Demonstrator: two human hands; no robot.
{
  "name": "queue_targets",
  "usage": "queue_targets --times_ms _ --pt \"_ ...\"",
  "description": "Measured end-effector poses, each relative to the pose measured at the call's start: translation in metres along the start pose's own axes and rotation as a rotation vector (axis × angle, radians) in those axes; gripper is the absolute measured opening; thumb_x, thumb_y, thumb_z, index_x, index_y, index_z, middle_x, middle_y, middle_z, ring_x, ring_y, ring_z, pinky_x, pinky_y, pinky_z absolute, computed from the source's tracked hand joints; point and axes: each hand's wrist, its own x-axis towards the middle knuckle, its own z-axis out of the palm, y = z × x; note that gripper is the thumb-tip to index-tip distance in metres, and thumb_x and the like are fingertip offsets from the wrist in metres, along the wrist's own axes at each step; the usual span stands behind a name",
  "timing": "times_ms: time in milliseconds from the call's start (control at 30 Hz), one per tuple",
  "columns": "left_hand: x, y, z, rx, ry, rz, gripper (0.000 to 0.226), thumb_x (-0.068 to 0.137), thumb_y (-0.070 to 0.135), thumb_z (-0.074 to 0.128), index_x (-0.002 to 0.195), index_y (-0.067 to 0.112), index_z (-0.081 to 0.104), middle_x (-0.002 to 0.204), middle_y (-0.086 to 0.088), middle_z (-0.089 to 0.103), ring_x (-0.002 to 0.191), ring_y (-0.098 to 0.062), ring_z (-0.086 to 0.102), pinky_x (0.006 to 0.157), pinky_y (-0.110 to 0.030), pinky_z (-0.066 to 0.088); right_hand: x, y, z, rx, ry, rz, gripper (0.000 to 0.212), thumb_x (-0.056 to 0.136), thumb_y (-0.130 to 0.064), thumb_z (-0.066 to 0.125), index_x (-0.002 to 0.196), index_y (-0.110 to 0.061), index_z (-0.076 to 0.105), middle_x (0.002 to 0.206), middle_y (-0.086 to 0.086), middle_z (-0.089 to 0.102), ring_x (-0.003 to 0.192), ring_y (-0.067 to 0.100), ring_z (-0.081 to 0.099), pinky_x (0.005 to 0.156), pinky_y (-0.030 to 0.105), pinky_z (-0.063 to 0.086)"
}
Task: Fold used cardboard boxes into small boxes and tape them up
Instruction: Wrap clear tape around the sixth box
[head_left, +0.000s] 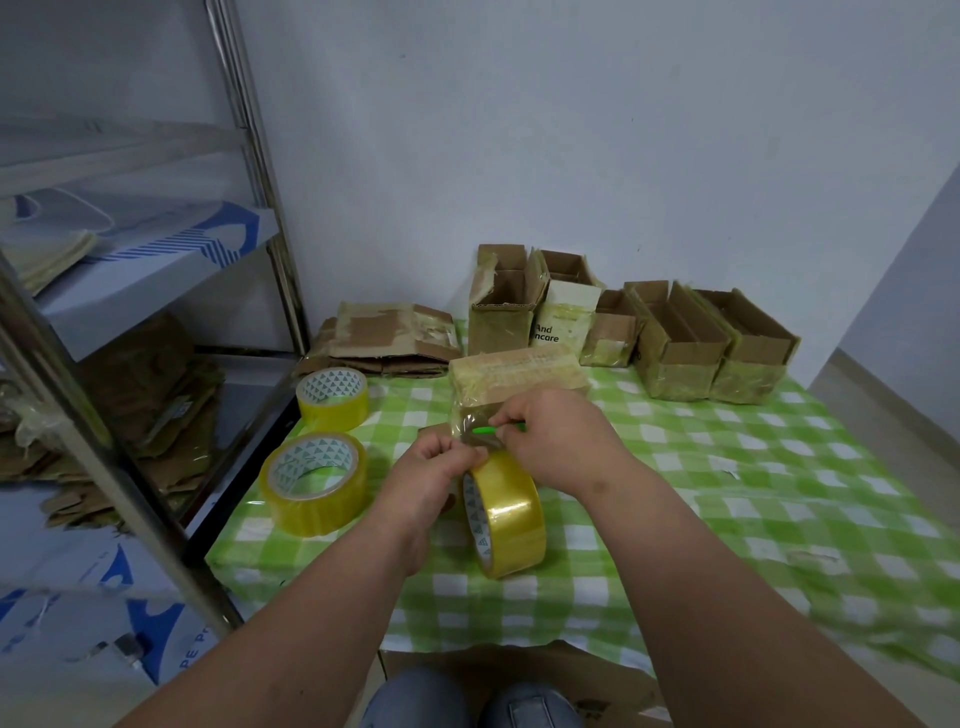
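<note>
Three tape rolls (506, 519), five open boxes (680, 338), one sealed box (514, 376).

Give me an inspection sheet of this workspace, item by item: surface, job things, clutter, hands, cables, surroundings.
Surface: table under a green and white checked cloth.
Job's things: taped box in front of the hands; tape roll in use upright on edge; two spare tape rolls lying flat at left; row of open boxes along the wall; flattened cardboard behind the rolls.
Clutter: nothing seen.
Hands: left hand pinches the tape strip; right hand holds a small green cutter at the strip.
Cables: nothing seen.
Surroundings: metal shelf at left holding cardboard; white wall behind.
</note>
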Motion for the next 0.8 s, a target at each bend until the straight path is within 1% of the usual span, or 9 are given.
queue_targets --times_ms 133,267,333,467,500,567,667,800 --pt "0.0 0.0 0.001 -0.004 0.003 -0.003 0.023 0.082 0.02 0.072 0.067 0.027 0.056 0.088 0.002 0.067 0.096 -0.021 0.058 0.092 -0.043 0.043 0.003 -0.001 0.001 0.002 -0.007 -0.002 0.018 0.09 -0.03 0.057 0.1 -0.033 0.073 0.102 -0.009 0.071 0.094 0.019 0.065 0.083 0.04 0.055" --pt "0.001 0.0 0.002 -0.015 0.006 -0.004 0.022 0.082 0.021 0.072 0.069 0.027 0.055 0.086 0.003 0.067 0.094 -0.021 0.058 0.087 -0.04 0.042 0.005 -0.001 0.001 0.01 -0.023 -0.025 0.017 0.09 -0.029 0.058 0.1 -0.032 0.073 0.1 -0.008 0.072 0.093 0.019 0.065 0.081 0.039 0.055" --pt "0.001 0.0 0.002 -0.023 0.001 -0.006 0.019 0.082 0.022 0.072 0.072 0.026 0.056 0.087 0.003 0.068 0.095 -0.02 0.059 0.088 -0.04 0.042 0.006 -0.002 0.001 -0.003 -0.036 -0.044 0.017 0.091 -0.027 0.059 0.1 -0.031 0.073 0.1 -0.006 0.072 0.093 0.019 0.064 0.081 0.039 0.055" --pt "0.0 0.003 0.003 -0.026 -0.016 -0.005 0.021 0.071 0.03 0.077 0.071 0.027 0.057 0.087 0.003 0.07 0.096 -0.021 0.06 0.094 -0.044 0.043 0.006 -0.006 0.0 -0.009 -0.054 -0.069 0.018 0.093 -0.026 0.059 0.102 -0.031 0.073 0.105 -0.006 0.071 0.099 0.019 0.064 0.086 0.038 0.053" --pt "-0.001 0.003 0.003 -0.025 -0.017 -0.008 0.02 0.071 0.029 0.077 0.072 0.026 0.057 0.087 0.003 0.07 0.097 -0.021 0.06 0.097 -0.045 0.043 0.006 -0.006 0.0 -0.02 -0.05 -0.065 0.018 0.093 -0.027 0.058 0.103 -0.031 0.073 0.106 -0.006 0.071 0.1 0.019 0.064 0.087 0.038 0.053" --pt "-0.001 0.002 0.002 -0.021 -0.014 -0.012 0.018 0.078 0.024 0.075 0.073 0.025 0.058 0.088 0.002 0.07 0.098 -0.022 0.06 0.099 -0.047 0.043 0.008 -0.004 0.0 -0.042 -0.03 -0.05 0.019 0.093 -0.028 0.057 0.104 -0.032 0.072 0.105 -0.006 0.072 0.099 0.019 0.064 0.087 0.038 0.053" --pt "0.0 0.001 0.001 -0.024 -0.006 -0.021 0.022 0.08 0.021 0.075 0.07 0.026 0.056 0.088 0.001 0.069 0.096 -0.022 0.059 0.097 -0.046 0.044 0.008 0.001 0.001 -0.055 0.001 -0.038 0.02 0.092 -0.027 0.056 0.101 -0.031 0.073 0.102 -0.007 0.072 0.095 0.02 0.065 0.084 0.038 0.054" --pt "0.002 0.0 0.0 -0.042 -0.008 -0.02 0.024 0.08 0.02 0.075 0.068 0.025 0.055 0.09 0.001 0.069 0.096 -0.022 0.058 0.096 -0.046 0.044 0.006 0.012 -0.004 -0.089 0.008 -0.011 0.022 0.092 -0.024 0.055 0.102 -0.03 0.074 0.108 -0.009 0.072 0.101 0.018 0.064 0.086 0.036 0.053"
